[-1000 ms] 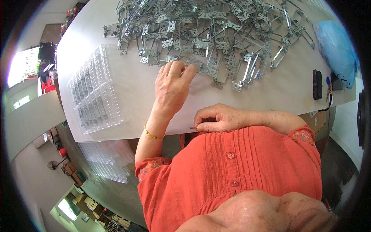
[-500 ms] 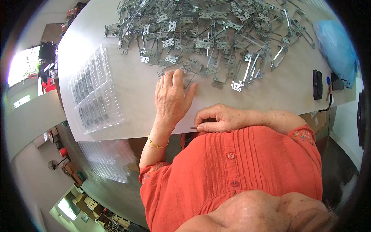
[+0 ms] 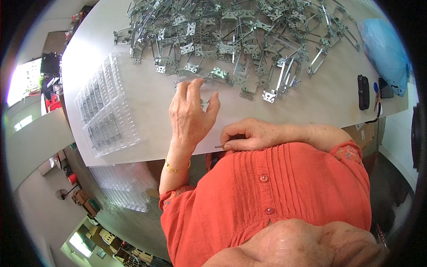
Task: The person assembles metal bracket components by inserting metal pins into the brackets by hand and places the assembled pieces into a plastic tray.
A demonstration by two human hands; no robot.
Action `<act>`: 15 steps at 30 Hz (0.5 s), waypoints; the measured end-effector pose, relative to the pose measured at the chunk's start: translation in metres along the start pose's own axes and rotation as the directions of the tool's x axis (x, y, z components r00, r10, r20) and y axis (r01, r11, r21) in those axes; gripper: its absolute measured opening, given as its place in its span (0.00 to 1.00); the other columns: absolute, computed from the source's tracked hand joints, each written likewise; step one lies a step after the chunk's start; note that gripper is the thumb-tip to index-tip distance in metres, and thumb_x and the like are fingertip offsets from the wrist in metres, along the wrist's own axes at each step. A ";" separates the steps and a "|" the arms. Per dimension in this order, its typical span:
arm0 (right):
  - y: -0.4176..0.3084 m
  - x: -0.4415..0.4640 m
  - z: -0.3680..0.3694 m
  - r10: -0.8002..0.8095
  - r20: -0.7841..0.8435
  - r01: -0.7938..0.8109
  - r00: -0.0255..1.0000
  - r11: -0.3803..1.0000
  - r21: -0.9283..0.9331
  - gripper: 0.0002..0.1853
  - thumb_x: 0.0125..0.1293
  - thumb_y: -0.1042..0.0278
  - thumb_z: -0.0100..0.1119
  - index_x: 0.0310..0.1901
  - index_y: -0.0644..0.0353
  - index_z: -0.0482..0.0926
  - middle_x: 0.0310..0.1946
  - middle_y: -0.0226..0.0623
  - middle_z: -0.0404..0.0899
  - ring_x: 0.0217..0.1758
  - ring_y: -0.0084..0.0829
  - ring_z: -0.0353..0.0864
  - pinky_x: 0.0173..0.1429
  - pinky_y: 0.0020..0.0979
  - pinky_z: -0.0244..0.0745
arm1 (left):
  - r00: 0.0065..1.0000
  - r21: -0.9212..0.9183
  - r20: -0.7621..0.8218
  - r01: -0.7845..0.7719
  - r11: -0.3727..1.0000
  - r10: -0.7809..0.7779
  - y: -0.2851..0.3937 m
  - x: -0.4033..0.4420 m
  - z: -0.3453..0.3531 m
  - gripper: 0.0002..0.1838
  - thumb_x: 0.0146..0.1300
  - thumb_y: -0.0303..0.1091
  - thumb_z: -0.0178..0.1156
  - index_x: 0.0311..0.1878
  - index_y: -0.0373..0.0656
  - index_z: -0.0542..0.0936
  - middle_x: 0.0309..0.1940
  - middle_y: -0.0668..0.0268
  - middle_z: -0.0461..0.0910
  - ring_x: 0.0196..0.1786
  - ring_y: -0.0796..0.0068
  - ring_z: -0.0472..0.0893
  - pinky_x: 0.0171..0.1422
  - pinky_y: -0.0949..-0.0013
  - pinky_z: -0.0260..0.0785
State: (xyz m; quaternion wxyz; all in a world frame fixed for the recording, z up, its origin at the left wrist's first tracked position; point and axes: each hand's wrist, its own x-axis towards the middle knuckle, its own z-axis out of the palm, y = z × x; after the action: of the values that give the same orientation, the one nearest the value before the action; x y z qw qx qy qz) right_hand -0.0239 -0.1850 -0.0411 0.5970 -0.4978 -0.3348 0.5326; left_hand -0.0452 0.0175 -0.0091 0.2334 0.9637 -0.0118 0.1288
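Observation:
My left hand (image 3: 191, 113), with a yellow bangle at the wrist, is over the near edge of a large heap of metal linkages (image 3: 231, 44). Its thumb and fingers are apart. A small metal plate (image 3: 204, 104) shows between thumb and forefinger; whether the hand touches it is hard to tell. Close to the front edge of the table, my right hand (image 3: 249, 135) is closed, thumb against forefinger, on a thin dark rod (image 3: 219, 147) whose end sticks out to the left.
Clear plastic trays (image 3: 106, 107) lie at the left of the white table (image 3: 147, 89), with more trays (image 3: 122, 184) below its edge. At the right are a blue plastic bag (image 3: 384, 53), a black case (image 3: 364, 92) and a dark flat object (image 3: 386, 89).
My left hand has drawn back from the heap and its thumb has spread from the fingers. The view has shifted slightly. My right hand keeps its hold on the rod.

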 end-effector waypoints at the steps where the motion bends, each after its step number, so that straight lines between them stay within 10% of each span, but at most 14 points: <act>1: 0.000 0.000 0.000 0.002 0.002 -0.002 1.000 1.000 0.012 0.09 0.76 0.63 0.59 0.45 0.61 0.80 0.38 0.36 0.83 0.43 0.28 0.80 0.50 0.33 0.75 | 1.000 -0.011 -0.013 -0.002 1.000 0.002 0.003 0.002 -0.003 0.17 0.57 0.31 0.73 0.49 0.40 0.81 0.40 0.59 0.79 0.34 0.61 0.80 0.38 0.60 0.75; 15: 0.002 0.001 0.000 0.006 -0.013 -0.006 1.000 1.000 -0.002 0.10 0.75 0.63 0.60 0.46 0.61 0.80 0.35 0.35 0.82 0.40 0.26 0.79 0.47 0.33 0.76 | 1.000 -0.064 -0.016 0.025 0.998 -0.026 0.007 0.024 -0.016 0.11 0.58 0.33 0.72 0.31 0.42 0.77 0.30 0.63 0.78 0.29 0.62 0.79 0.33 0.61 0.72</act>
State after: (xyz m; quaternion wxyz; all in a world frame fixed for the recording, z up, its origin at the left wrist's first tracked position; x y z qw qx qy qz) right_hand -0.0247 -0.1843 -0.0427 0.5969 -0.5030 -0.3301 0.5308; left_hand -0.0269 0.0197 0.0140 0.2658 0.9547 -0.0015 0.1335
